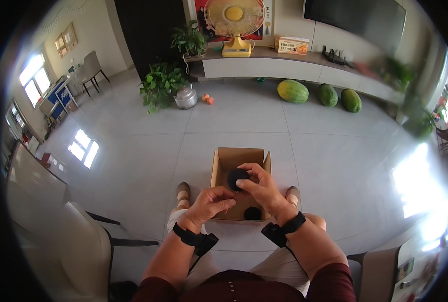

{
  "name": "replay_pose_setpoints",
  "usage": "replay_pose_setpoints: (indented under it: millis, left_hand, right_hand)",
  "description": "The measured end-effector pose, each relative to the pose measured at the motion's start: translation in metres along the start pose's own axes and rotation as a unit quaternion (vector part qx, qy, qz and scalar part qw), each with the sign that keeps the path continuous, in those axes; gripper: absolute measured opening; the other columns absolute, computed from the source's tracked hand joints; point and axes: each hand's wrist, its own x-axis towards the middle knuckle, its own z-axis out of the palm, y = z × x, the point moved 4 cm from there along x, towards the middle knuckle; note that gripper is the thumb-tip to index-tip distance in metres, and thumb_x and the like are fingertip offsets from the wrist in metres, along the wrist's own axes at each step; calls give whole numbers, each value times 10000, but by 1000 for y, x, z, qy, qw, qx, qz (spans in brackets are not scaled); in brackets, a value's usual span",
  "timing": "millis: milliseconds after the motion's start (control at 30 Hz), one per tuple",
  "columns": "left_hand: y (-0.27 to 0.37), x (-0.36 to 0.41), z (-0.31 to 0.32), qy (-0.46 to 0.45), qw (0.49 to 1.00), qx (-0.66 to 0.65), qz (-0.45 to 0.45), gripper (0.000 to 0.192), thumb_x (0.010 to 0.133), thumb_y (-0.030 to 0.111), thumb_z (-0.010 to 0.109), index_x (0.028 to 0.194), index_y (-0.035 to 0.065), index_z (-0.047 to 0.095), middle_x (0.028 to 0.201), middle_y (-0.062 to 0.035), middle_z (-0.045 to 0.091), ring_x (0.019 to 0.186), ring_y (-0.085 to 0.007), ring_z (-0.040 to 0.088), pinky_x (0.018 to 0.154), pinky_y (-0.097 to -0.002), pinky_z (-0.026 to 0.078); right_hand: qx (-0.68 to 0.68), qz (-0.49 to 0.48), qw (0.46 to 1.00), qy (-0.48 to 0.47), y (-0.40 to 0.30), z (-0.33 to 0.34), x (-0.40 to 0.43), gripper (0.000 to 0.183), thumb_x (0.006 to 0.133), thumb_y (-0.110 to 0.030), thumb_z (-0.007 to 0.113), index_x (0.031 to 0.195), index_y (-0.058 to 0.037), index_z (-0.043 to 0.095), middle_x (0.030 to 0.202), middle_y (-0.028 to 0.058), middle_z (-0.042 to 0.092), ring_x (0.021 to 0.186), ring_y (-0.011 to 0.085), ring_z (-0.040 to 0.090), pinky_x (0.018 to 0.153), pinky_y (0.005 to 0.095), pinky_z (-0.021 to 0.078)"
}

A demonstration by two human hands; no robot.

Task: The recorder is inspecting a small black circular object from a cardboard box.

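Note:
Above an open cardboard box [237,156], my right hand [263,188] grips a dark, round black ball [236,179] between thumb and fingers. Just below it, the fingertips of my left hand [210,204] pinch what looks like a thin strand at the ball's lower edge; its detail is too small to make out. A second black ball [252,213] lies inside the box, near its front right corner. The box stands on the floor between my feet, and my hands hide part of its inside. Each wrist wears a black strap with a small device.
A pale chair [86,249] stands close on my left, and a table [416,271] with items on it is at my right. Across the tiled floor [144,151] are several large melons [292,91], a metal kettle [186,98], potted plants [163,81] and a low cabinet [261,68] bearing a yellow fan [237,47].

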Motion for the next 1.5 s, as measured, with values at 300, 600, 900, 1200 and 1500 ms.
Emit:
replay_pose_setpoints:
  millis: [300, 600, 900, 1200, 1500]
  left_hand:
    - [-5, -3, -13, 27, 994, -106, 24, 59, 905, 89, 698, 911, 32, 689, 766, 8, 628, 677, -72, 571, 608, -213, 464]
    - [-20, 7, -26, 165, 973, -160, -15, 102, 923, 147, 690, 920, 46, 676, 753, 9, 625, 614, -71, 556, 572, -214, 444]
    - [-10, 0, -10, 51, 999, -9, 0, 132, 934, 183, 685, 950, 52, 675, 758, 28, 596, 649, -52, 536, 575, -206, 431]
    - [-9, 3, -26, 108, 986, -97, 82, 93, 918, 158, 702, 925, 68, 679, 790, 41, 609, 679, -40, 522, 602, -192, 423]
    - [-22, 6, -26, 133, 987, -84, 12, 158, 945, 215, 665, 927, 58, 669, 750, 29, 602, 622, -40, 508, 541, -195, 411]
  right_hand:
    - [-424, -166, 890, -6, -3, 8, -7, 463, 763, -106, 733, 1199, -40, 594, 1031, 121, 584, 964, 219, 581, 835, 323, 502]
    - [-44, 93, 984, -143, -4, 19, -9, 555, 892, -116, 642, 1403, -79, 431, 1129, 113, 592, 944, 193, 636, 788, 324, 561]
    - [-69, -59, 996, -1, -7, 4, -1, 467, 873, -115, 664, 1309, -47, 513, 1160, 119, 598, 1025, 254, 619, 819, 346, 530]
    - [-199, 27, 970, -138, 12, 18, -5, 552, 816, -101, 692, 1340, -55, 524, 1179, 129, 597, 1060, 223, 607, 858, 323, 523]
    - [174, 97, 970, -138, -10, 26, -9, 542, 865, -101, 592, 1384, -56, 443, 1157, 157, 600, 943, 273, 653, 778, 343, 563]
